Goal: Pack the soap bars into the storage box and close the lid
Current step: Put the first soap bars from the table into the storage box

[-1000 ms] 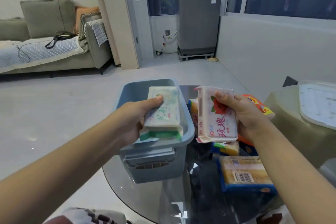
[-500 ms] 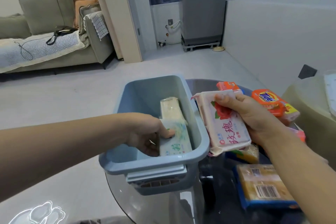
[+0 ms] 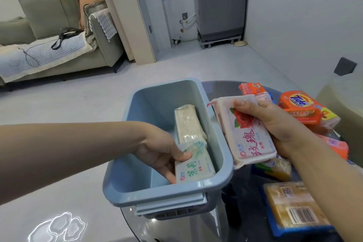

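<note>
A blue-grey storage box [image 3: 225, 155] stands open on the round glass table [image 3: 231, 226]. Inside it my left hand [image 3: 159, 152] grips a white soap bar with green print [image 3: 196, 167], low against the right wall. A pale wrapped soap bar [image 3: 188, 124] lies beyond it in the box. My right hand [image 3: 273, 122] holds a pink rose-printed soap bar [image 3: 249, 139] just right of the box rim. No lid is in view.
More soap lies on the table at the right: an orange Tide bar [image 3: 300, 106], an orange-pink bar [image 3: 252, 87], a pink bar [image 3: 334, 143], yellow bars [image 3: 294, 204] in blue wrapping. A sofa [image 3: 59, 45] stands far left across the open floor.
My left hand went from above the box down into it with the green-print bar. The right hand with the pink bar stayed beside the rim. The head camera tilted down.
</note>
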Demonstrator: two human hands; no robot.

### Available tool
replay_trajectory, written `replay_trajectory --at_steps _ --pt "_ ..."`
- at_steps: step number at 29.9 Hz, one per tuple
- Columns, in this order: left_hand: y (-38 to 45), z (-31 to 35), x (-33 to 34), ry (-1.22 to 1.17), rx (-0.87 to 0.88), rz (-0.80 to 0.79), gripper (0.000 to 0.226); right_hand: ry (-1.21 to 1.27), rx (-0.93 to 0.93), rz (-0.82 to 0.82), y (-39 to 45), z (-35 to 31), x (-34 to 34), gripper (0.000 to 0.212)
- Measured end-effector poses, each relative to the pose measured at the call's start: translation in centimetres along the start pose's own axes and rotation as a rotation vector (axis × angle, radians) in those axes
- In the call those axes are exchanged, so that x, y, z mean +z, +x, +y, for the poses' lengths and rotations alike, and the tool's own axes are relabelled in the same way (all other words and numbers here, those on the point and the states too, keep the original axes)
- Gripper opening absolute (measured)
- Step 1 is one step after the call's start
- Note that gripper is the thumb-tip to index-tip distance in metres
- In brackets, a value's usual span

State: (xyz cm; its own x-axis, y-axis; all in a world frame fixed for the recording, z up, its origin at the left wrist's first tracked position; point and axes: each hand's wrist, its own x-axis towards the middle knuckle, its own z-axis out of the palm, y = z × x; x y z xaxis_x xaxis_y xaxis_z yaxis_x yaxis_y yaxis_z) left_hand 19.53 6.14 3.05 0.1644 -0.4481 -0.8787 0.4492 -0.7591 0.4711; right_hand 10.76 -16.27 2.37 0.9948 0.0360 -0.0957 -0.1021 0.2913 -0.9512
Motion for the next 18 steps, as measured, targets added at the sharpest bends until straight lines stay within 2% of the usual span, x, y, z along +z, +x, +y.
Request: replay_trajectory --at_steps 6,10,13,16,18 --pt "2.9 -0.8 1.8 0.156 -0.129 0.120 0.028 0.003 0.009 -0.011 -0.1 0.0 -0.1 0.033" --pt "2.7 -0.6 1.4 0.094 -0.070 0.141 0.022 -0.016 -0.001 -0.025 0.0 0.1 -0.3 0.038" --pt "2.9 -0.9 1.4 0.097 -0.067 0.172 0.015 -0.010 -0.015 -0.037 0.0 0.2 -0.4 0.029" --pt "3.9 -1.4 2.0 0.079 -0.035 0.279 0.002 0.005 -0.017 -0.048 0.0 0.5 -0.4 0.024" --pt "4.3 -1.6 2.2 0.119 -0.002 0.343 0.015 0.003 -0.013 -0.053 0.1 0.6 -0.5 0.026"
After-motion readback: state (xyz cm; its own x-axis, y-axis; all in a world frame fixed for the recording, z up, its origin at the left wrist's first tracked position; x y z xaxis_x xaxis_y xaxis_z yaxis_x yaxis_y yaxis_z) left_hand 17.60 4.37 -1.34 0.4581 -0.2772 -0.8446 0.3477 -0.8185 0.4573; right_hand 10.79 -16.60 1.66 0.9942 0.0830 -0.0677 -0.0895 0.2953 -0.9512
